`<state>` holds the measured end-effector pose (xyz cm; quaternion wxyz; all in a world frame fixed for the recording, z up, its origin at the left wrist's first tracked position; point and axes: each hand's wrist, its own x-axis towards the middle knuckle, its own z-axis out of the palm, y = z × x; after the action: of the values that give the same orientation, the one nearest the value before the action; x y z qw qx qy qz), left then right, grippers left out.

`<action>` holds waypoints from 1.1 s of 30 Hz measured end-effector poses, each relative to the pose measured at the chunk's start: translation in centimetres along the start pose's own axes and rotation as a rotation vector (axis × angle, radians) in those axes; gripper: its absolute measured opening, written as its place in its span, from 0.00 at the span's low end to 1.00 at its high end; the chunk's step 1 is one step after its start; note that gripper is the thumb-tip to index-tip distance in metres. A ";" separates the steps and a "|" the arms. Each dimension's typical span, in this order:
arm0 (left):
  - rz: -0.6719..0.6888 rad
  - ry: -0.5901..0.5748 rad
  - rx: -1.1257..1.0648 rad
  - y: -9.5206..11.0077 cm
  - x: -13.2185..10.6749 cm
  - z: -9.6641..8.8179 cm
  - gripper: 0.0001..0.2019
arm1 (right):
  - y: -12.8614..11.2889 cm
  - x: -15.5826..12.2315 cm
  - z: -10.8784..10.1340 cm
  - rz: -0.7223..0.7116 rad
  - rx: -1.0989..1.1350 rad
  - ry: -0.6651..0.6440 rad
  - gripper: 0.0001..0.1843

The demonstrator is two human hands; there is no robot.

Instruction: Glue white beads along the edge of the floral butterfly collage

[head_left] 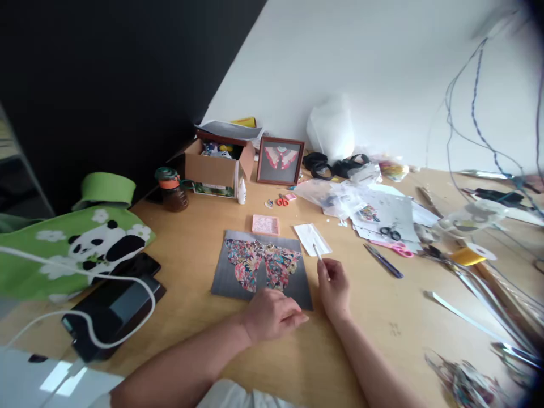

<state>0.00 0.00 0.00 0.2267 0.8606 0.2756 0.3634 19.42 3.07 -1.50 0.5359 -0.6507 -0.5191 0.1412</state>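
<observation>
In my right hand is a slim white pen-like stick, pinched between thumb and fingers. Its tip is over a small white sheet; whether it touches is too small to tell. My left hand lies loosely at the lower edge of a dark grey sheet, fingers slightly bent and holding nothing. On that sheet is a colourful patterned collar-shaped piece with small beads along its upper middle. A pink tray of tiny pieces sits just behind the sheet.
Behind stand an open cardboard box, a framed collar piece, a jar and a white bottle. To the right lie a utility knife, pink scissors and yellow thread. Leftward are a panda bag and a cabled black device.
</observation>
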 end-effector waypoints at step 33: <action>-0.335 0.026 0.017 4.2 -10.1 -8.1 0.10 | 0.4 -0.8 -0.4 -0.329 -0.064 -0.200 0.18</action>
<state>-10.69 -8.05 2.52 0.2733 0.7996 0.4212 0.3295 19.57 2.25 -2.00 0.4764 -0.5564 -0.6736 0.0990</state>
